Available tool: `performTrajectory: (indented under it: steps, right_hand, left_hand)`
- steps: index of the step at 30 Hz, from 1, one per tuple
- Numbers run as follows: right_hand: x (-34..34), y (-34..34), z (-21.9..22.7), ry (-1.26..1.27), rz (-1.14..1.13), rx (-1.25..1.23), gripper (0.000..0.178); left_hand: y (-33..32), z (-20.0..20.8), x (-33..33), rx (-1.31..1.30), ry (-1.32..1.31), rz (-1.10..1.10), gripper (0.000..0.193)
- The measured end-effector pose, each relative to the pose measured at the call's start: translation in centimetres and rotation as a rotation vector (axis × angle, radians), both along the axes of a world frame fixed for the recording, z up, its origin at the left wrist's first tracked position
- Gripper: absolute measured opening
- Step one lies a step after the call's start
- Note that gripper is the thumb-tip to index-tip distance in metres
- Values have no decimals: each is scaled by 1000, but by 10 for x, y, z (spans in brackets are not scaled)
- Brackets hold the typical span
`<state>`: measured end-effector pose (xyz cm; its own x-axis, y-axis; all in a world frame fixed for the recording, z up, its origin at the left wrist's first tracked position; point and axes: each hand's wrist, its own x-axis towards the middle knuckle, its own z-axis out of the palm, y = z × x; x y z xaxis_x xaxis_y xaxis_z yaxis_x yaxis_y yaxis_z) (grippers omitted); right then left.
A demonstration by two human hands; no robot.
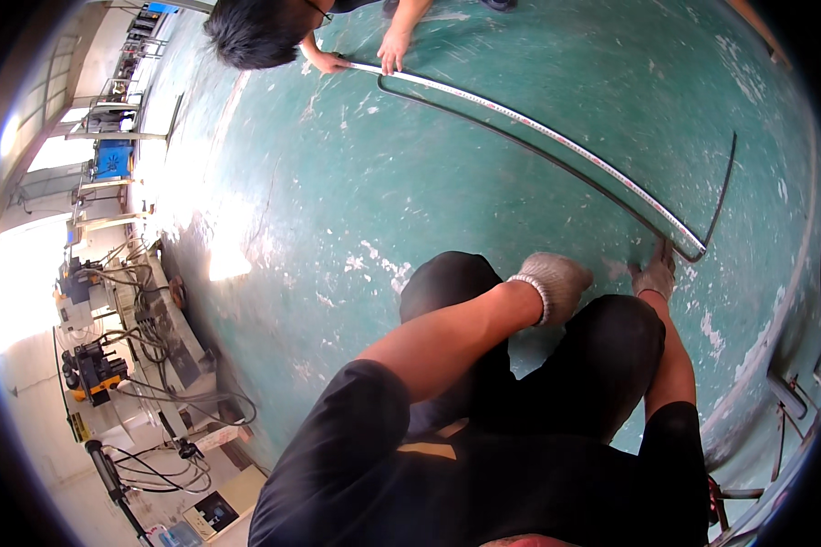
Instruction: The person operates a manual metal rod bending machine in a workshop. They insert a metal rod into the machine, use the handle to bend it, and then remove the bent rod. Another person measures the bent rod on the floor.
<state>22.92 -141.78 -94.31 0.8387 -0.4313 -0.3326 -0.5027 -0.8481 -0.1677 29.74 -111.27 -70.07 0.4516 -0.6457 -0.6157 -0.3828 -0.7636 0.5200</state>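
A long thin dark metal bar [538, 149] lies on the green floor, with one end bent into a straight leg at the right and a short bend at the far left. Along it runs a white measuring tape [570, 144], stretched to the right-hand corner. My right hand [654, 273], in a pale knitted glove, has its fingers reaching out to the bar near that corner; the fingertips seem to touch it. Over my knees, apart from the bar, is my gloved left hand [553, 281]. Its fingers are curled, and the palm side is hidden.
A crouching co-worker's hands [394, 46] are at the tape's far left end. Along the left wall stand a bench [175, 328] with machines and trailing cables, and a blue box [114, 159] farther off. Metal framing [787, 397] stands at the lower right.
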Motion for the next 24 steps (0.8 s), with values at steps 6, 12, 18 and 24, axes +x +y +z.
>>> performTrajectory:
  steps: [6, 12, 18, 24]
  right_hand:
    - [1, 1, 0, 20, 8, -20, 112]
    - [1, 1, 0, 28, 0, -20, 113]
    - [2, 1, -1, 34, -13, -25, 113]
    - [0, 0, -3, 29, 5, -29, 113]
  left_hand:
    - [0, 1, -1, 3, 0, -1, 27]
    - [1, 0, -1, 0, -1, 1, 27]
    - [1, 2, 0, 5, 16, 6, 27]
    - [0, 0, -1, 7, 10, 7, 28]
